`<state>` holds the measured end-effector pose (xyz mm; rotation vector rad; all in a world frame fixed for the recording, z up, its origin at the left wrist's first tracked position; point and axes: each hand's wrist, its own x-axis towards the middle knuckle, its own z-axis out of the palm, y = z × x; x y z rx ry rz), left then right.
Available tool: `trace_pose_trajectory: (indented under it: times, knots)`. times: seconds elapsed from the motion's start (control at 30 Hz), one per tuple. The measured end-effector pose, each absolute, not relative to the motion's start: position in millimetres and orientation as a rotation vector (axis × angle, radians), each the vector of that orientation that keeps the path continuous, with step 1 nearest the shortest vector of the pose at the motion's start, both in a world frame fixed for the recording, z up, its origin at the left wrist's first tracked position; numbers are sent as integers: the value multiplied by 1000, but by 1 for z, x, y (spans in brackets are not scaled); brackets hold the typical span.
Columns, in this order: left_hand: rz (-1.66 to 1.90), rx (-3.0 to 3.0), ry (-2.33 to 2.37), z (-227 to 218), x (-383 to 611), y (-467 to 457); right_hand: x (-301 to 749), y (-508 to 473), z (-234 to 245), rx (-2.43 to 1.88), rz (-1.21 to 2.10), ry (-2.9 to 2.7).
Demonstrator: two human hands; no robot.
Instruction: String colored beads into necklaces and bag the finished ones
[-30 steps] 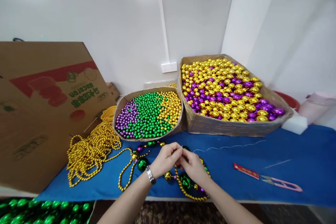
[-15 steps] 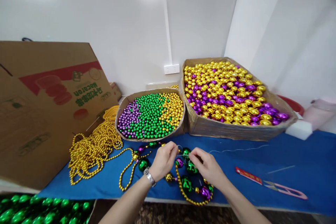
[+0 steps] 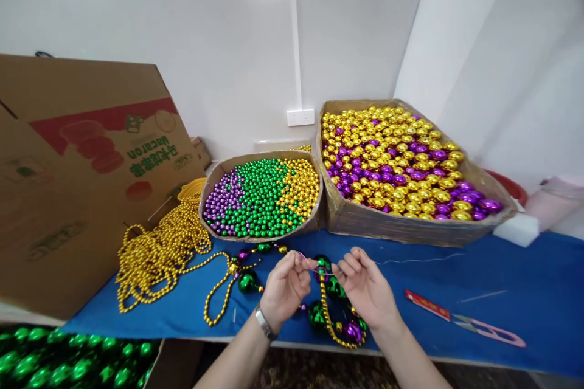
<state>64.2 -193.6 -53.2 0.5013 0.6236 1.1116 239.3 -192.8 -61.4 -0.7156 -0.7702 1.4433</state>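
At six o'clock | my left hand (image 3: 286, 287) and right hand (image 3: 366, 289) apart, both pinching white thread (image 3: 327, 273) | bead garland (image 3: 317, 315) seems mostly strung | thread looks untrimmed; snips (image 3: 479, 324) idle, four o'clock

I have a white wall socket (image 3: 300, 117) at the back, with white trunking (image 3: 295, 42) climbing the wall above it. Left of the socket I see a Macaron-printed cardboard carton (image 3: 91, 194). Well right of the socket, I make out a partly hidden red basin (image 3: 510, 187), a white block (image 3: 516, 230) and a pale pink container (image 3: 556, 202).
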Motion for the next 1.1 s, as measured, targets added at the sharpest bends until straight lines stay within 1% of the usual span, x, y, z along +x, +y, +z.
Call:
trace_pose_trajectory:
  times: [0.1, 0.3, 0.47, 0.53, 0.63, 0.73, 0.83, 0.97, 1.1]
  knots:
    - [1142, 529, 608, -58, 66, -193, 240, -195, -59, -749, 1424, -779]
    - [1164, 482, 794, -74, 57, -198, 238, -204, -64, -849, 1410, -914]
    - [1324, 678, 901, -52, 58, -192, 239, -210, -57, -969, 1329, -1183]
    - [1399, 834, 972, -40, 62, -188, 239, -210, -53, -1033, 1260, -1320]
    - [1473, 1285, 1131, -25, 68, -186, 236, -209, -48, -1130, 1148, -1518]
    - [1417, 1749, 1163, -13, 75, -186, 232, -206, -44, -1176, 1060, -1682]
    - [1327, 1941, 1086, -5, 80, -185, 231, -202, -34, -1157, 1014, -1797]
    - [1296, 1910, 1114, -9, 80, -183, 241, -193, -10, -1152, 925, -1839]
    - [1416, 1699, 1255, -36, 70, -188, 255, -184, 18, -1124, 854, -1859]
